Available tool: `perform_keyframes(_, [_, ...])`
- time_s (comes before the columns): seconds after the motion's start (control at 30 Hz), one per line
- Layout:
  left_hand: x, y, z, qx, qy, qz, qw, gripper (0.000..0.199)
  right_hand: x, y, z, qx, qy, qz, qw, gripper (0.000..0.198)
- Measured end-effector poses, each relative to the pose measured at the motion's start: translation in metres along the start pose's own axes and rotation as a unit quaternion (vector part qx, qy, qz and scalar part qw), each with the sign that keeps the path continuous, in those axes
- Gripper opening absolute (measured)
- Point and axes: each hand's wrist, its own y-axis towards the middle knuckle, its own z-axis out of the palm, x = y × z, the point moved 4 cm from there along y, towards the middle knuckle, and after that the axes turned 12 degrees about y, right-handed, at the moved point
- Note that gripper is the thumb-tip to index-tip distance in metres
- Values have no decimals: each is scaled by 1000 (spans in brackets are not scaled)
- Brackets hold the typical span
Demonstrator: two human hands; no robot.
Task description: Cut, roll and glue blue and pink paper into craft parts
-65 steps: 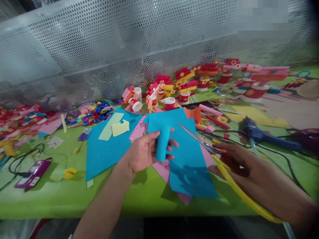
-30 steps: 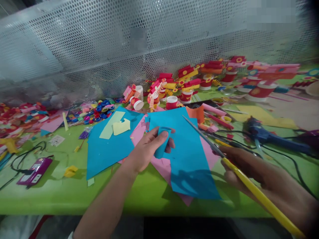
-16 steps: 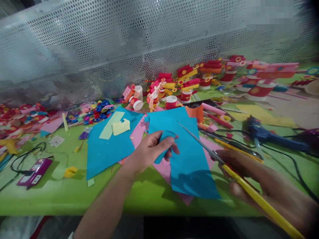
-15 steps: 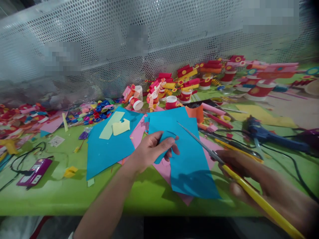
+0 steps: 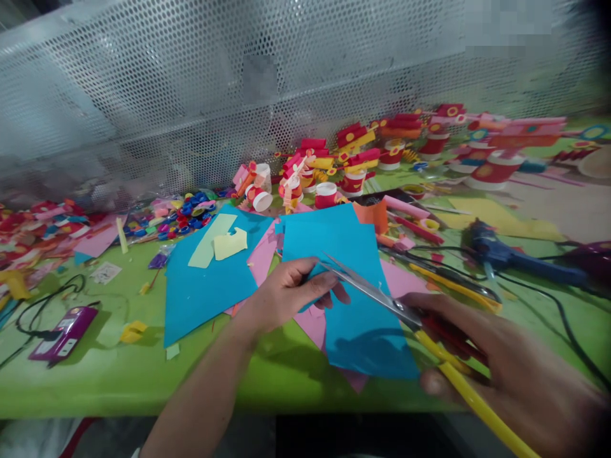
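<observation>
A small piece of blue paper (image 5: 317, 271) is pinched between the thumb and fingers of my left hand (image 5: 286, 289), above a blue paper sheet (image 5: 367, 331). My right hand (image 5: 506, 362) is wrapped round the scissors (image 5: 377, 294), which have yellow and red handles. Their blades point left and reach across to the held piece, near my left fingertips. Whether the blades touch the paper, I cannot tell. My fingers cover much of the small piece. Pink paper (image 5: 312, 327) shows beneath the blue sheet.
Another blue sheet (image 5: 205, 302) with pale green scraps lies left. Paper-and-cup models (image 5: 356, 181) line the back before a perforated metal panel (image 5: 200, 76). A blue glue gun (image 5: 520, 257) and its cable lie right. A purple power box (image 5: 64, 334) sits at left on the green table (image 5: 143, 388).
The scissors have swung left and down, bringing their blades from above the blue sheet to the piece in my left hand. My left hand has barely moved.
</observation>
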Motion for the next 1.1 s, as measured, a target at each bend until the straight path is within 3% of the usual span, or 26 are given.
perform_keyframes(0.1, [1,-1,0,14,4,0,1000,31,5,0,2,31,7,-46,998,63])
perform_keyframes(0.3, [4,-3,1,43,19,8,999,31,6,-2,3,27,11,-50,998,62])
perform_keyframes(0.73, [0,-4,3,59,10,2,998,32,-2,-5,5,27,69,6,997,59])
perform_keyframes(0.97, [-1,-4,4,70,2,12,997,32,-1,-6,5,31,75,1,997,54])
perform_keyframes(1.1, [-2,-4,4,65,5,17,998,29,-3,-6,4,3,64,30,998,50])
